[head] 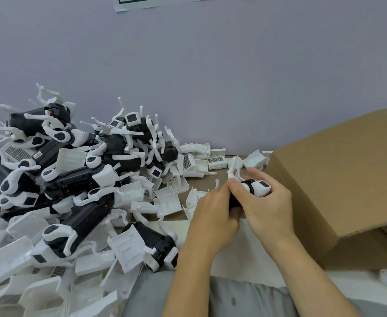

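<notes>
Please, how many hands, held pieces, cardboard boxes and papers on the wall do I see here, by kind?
Hands: 2, left hand, right hand
Black-and-white piece, held: 1
Cardboard box: 1
Paper sheet on wall: 1
Total: 5

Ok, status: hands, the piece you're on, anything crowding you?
Both the left hand and right hand grip one black-and-white toy piece. At left parts pile, close at right cardboard box.

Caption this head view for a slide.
Left hand and right hand grip a black-and-white toy between toy heap and cardboard box.
</notes>
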Demonstrator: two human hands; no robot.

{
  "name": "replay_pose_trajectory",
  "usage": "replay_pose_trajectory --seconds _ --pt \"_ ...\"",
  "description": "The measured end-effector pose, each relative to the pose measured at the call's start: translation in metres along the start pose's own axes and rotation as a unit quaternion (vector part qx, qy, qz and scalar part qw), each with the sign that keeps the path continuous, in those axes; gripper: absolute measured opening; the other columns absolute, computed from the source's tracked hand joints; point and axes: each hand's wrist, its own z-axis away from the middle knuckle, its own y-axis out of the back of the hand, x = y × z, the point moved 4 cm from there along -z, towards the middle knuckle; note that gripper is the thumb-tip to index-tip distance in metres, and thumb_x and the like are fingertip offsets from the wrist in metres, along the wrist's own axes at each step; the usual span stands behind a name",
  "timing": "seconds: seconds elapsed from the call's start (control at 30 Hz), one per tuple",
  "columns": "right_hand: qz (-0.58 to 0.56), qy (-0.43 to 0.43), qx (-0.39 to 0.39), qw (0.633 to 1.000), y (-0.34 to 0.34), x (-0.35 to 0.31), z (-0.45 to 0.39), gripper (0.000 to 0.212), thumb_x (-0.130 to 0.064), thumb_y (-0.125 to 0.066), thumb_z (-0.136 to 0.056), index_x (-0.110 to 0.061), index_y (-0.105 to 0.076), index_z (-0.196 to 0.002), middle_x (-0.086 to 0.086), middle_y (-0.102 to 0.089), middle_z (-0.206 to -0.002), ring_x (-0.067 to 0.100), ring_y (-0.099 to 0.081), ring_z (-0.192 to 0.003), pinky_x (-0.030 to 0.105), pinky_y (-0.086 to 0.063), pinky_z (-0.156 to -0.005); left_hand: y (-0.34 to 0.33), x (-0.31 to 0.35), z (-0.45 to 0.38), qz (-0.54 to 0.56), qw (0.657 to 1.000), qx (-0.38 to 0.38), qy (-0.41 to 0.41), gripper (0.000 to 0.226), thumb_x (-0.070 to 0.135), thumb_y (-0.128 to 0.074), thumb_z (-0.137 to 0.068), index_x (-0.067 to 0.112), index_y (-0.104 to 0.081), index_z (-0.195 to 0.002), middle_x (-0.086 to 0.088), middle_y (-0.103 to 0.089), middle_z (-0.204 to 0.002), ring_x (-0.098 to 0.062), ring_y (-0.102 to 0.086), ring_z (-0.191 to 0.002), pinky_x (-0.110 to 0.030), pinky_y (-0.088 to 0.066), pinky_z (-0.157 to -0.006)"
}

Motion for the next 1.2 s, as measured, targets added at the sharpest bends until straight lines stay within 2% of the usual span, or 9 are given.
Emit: replay_pose_trajectory --seconds 0.1,0.43,0.53,0.6,0.77,0.9,1.03,1.13,1.2 --pt "-0.025 0.002 0.013 1.000 0.001 0.000 -0.002 0.028 -0.026 -0.086 -0.075 -0.038 -0.068 -0.093 -0.006 -0.074 -0.094 0.004 -0.072 -0.080 0.016 -0.056 -0.063 0.001 0.001 0.001 0.014 1.000 0.010 0.012 0.031 0.005 -0.053 -0.086 0.025 -0.048 -0.109 0.000 -0.067 -0.088 -0.030 -0.061 -0.082 -0.051 -0.050 -0.073" --pt "0.012 0.018 0.029 0.999 -0.002 -0.005 0.002 0.040 -0.036 -0.084 -0.076 -0.035 -0.066 -0.111 -0.019 -0.073 -0.089 0.002 -0.071 -0.082 0.020 -0.057 -0.068 0.003 0.000 0.000 0.045 0.998 0.050 0.000 0.019 0.014 -0.046 -0.076 0.022 -0.047 -0.092 0.006 -0.062 -0.073 -0.021 -0.056 -0.069 -0.045 -0.048 -0.062" --pt "-0.068 0.001 -0.032 0.997 -0.007 -0.005 0.005 0.065 -0.041 -0.080 -0.074 -0.024 -0.055 -0.132 -0.010 -0.070 -0.110 -0.001 -0.069 -0.095 0.011 -0.054 -0.070 0.006 -0.004 -0.003 0.043 0.992 0.115 -0.027 0.017 0.011 -0.057 -0.083 0.020 -0.061 -0.097 0.009 -0.063 -0.088 -0.011 -0.058 -0.081 -0.032 -0.049 -0.070" --pt "-0.091 -0.019 -0.081 0.992 -0.011 -0.002 0.008 0.077 -0.048 -0.076 -0.077 -0.024 -0.045 -0.143 -0.008 -0.060 -0.135 0.002 -0.059 -0.121 0.019 -0.056 -0.083 0.012 -0.008 -0.006 0.057 0.981 0.183 -0.024 0.014 0.012 -0.065 -0.090 0.018 -0.068 -0.101 0.009 -0.064 -0.093 -0.009 -0.059 -0.086 -0.029 -0.049 -0.076" --pt "-0.072 -0.057 -0.062 0.994 -0.009 0.004 0.008 0.047 -0.043 -0.063 -0.090 -0.031 -0.054 -0.135 -0.013 -0.059 -0.135 0.006 -0.053 -0.129 0.044 -0.041 -0.113 0.021 -0.028 -0.003 0.308 0.888 0.298 0.165 0.022 0.026 -0.047 -0.106 0.021 -0.068 -0.106 0.008 -0.070 -0.088 -0.011 -0.065 -0.085 -0.015 -0.051 -0.067" --pt "-0.043 -0.090 -0.058 0.993 -0.010 0.009 0.006 0.025 -0.027 -0.047 -0.105 -0.026 -0.064 -0.122 -0.003 -0.067 -0.123 0.013 -0.064 -0.110 0.040 -0.050 -0.099 0.015 -0.033 -0.001 0.606 0.703 0.259 0.268 0.046 0.051 -0.045 -0.102 0.014 -0.068 -0.116 -0.004 -0.069 -0.091 -0.020 -0.065 -0.081 -0.034 -0.053 -0.073" --pt "-0.035 -0.142 -0.089 0.985 -0.018 0.014 0.007 0.029 -0.020 -0.040 -0.106 -0.020 -0.068 -0.109 0.009 -0.069 -0.096 0.020 -0.064 -0.077 0.031 -0.047 -0.067 0.017 -0.030 -0.002 0.619 0.695 0.239 0.277 0.039 0.045 -0.066 -0.090 0.012 -0.060 -0.111 0.000 -0.062 -0.067 -0.014 -0.061 -0.052 -0.026 -0.050 -0.048" --pt "-0.030 -0.145 -0.126 0.981 -0.022 0.016 0.010 0.030 -0.017 -0.039 -0.105 -0.015 -0.069 -0.105 0.003 -0.066 -0.070 0.023 -0.067 -0.067 0.034 -0.044 -0.066 0.017 -0.029 -0.002 0.640 0.680 0.237 0.267 0.033 0.040 -0.063 -0.094 0.008 -0.064 -0.103 -0.003 -0.064 -0.073 -0.015 -0.063 -0.057 -0.029 -0.053 -0.056" --pt "-0.041 -0.133 -0.149 0.979 -0.022 0.014 0.011 0.029 -0.019 -0.041 -0.105 -0.013 -0.070 -0.107 0.008 -0.066 -0.071 0.026 -0.069 -0.069 0.035 -0.044 -0.065 0.017 -0.029 -0.001 0.653 0.674 0.227 0.260 0.035 0.041 -0.058 -0.097 0.011 -0.073 -0.089 -0.003 -0.070 -0.074 -0.014 -0.067 -0.060 -0.028 -0.055 -0.058"
